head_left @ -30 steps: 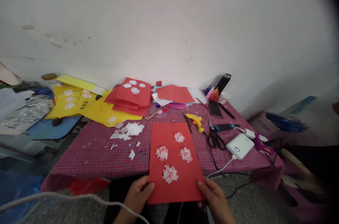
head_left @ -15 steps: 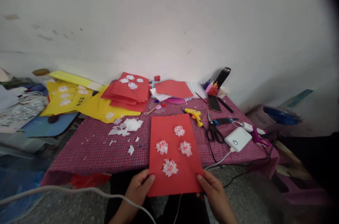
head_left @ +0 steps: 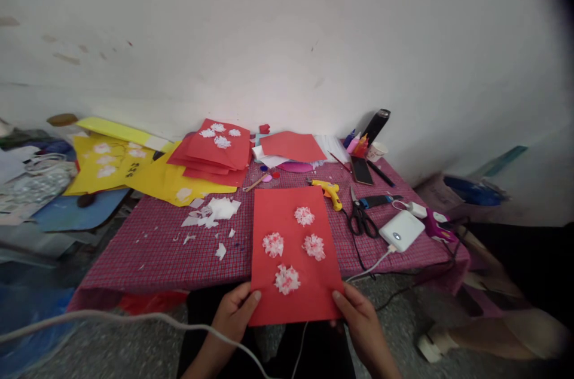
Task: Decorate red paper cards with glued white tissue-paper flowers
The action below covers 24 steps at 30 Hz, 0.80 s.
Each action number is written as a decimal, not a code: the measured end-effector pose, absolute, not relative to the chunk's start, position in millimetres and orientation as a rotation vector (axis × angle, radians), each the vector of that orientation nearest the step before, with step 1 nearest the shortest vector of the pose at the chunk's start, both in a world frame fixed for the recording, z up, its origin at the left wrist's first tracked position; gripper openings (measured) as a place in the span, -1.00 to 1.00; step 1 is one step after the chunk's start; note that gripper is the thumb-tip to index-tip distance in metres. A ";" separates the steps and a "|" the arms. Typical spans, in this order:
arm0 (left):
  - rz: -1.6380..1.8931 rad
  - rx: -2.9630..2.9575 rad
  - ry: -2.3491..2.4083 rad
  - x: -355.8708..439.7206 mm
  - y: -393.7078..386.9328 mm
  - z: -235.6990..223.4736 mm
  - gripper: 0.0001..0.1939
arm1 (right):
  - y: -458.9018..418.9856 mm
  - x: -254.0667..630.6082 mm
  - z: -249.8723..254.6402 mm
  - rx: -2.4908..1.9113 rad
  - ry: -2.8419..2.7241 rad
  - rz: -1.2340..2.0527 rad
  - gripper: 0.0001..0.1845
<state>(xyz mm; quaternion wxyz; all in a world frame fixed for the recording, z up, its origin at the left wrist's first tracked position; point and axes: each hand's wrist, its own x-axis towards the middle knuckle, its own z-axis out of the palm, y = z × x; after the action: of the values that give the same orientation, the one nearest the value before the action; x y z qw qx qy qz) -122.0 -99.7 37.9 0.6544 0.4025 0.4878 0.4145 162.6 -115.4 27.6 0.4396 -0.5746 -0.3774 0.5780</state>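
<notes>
A red sheet of card (head_left: 296, 223) with several crumpled pink-and-white paper flowers (head_left: 287, 279) is held tilted over the table's front edge. My left hand (head_left: 236, 310) pinches its lower left edge, thumb on top. At the lower right edge my right hand (head_left: 359, 313) grips it the same way, fingers underneath and mostly hidden. Beyond the sheet's upper right corner lies a yellow glue gun (head_left: 329, 190). Black-handled scissors (head_left: 361, 217) rest to the right of it. Torn white paper scraps (head_left: 217, 211) are scattered to the left of the sheet.
Red cards (head_left: 215, 152) are stacked at the back beside yellow sheets (head_left: 107, 164). A phone (head_left: 361, 170), paint bottles (head_left: 356, 143) and a white power bank (head_left: 402, 231) stand or lie on the right. A white cable (head_left: 147, 315) crosses in front. Another person's leg (head_left: 488, 334) shows at right.
The view has shifted slightly, so the table sits a little higher and further left. Both hands keep hold of the red card. Another person's foot and leg have come into view at lower right.
</notes>
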 end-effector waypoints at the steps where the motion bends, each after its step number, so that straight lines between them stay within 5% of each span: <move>1: 0.940 0.917 1.107 -121.9 -99.7 38.3 -0.51 | -115.4 163.0 26.9 -1.426 -0.936 1.437 -0.51; 24: 0.957 0.800 1.047 -119.8 -103.0 34.7 -0.51 | -115.0 159.8 29.2 -1.430 -0.934 1.457 -0.48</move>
<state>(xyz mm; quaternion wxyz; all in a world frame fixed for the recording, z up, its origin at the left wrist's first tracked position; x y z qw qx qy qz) -119.8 -103.0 34.7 0.6864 0.3571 0.4677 0.4273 159.8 -115.0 29.2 0.4332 -0.5741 -0.3750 0.5849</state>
